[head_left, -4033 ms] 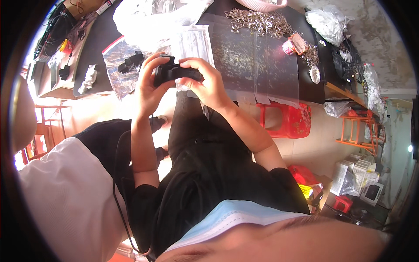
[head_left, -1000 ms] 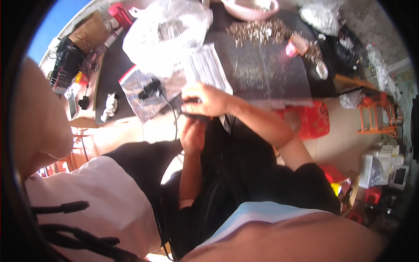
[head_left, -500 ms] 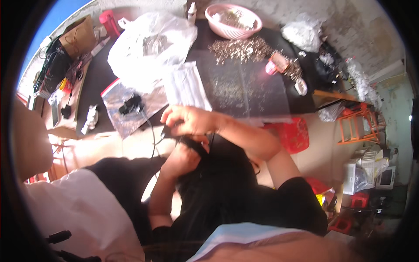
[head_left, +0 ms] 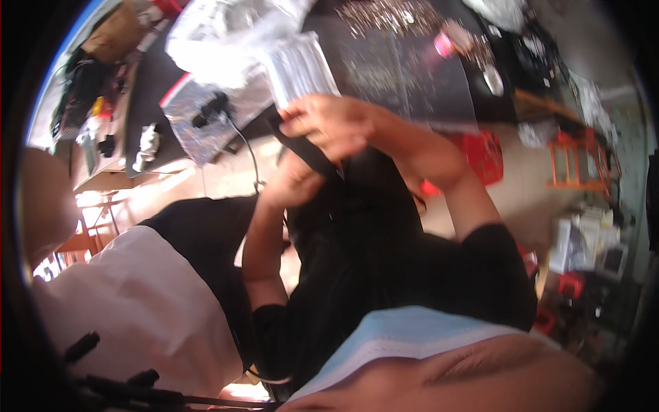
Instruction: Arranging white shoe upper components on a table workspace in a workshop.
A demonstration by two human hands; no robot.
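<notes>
My left hand [head_left: 296, 181] is low in front of my black shirt [head_left: 357, 261]. Its fingers are turned inward and mostly hidden, so their state cannot be told. A wide black strap [head_left: 310, 152] slants across the top of that hand. Above it, my right hand [head_left: 333, 127] has its fingers bent around the upper part of the strap; motion blurs them. Just beyond the hands, on the dark table, a stack of pale pleated face masks [head_left: 302, 69] lies in a clear wrapper. To its left is a flat plastic bag [head_left: 199, 117] with a black cabled device [head_left: 214, 110] on it.
Small metal parts [head_left: 391, 17] are heaped at the far side, near a pink item [head_left: 444, 44]. A large white plastic bag [head_left: 220, 41] stands at back left. A person in a white top [head_left: 144, 302] sits close on my left. A red stool [head_left: 480, 161] is under the table.
The view has tipped down, so the table sits higher and the pink basket is out of sight. The black strap now stretches up toward my right hand, which has closed in on it.
</notes>
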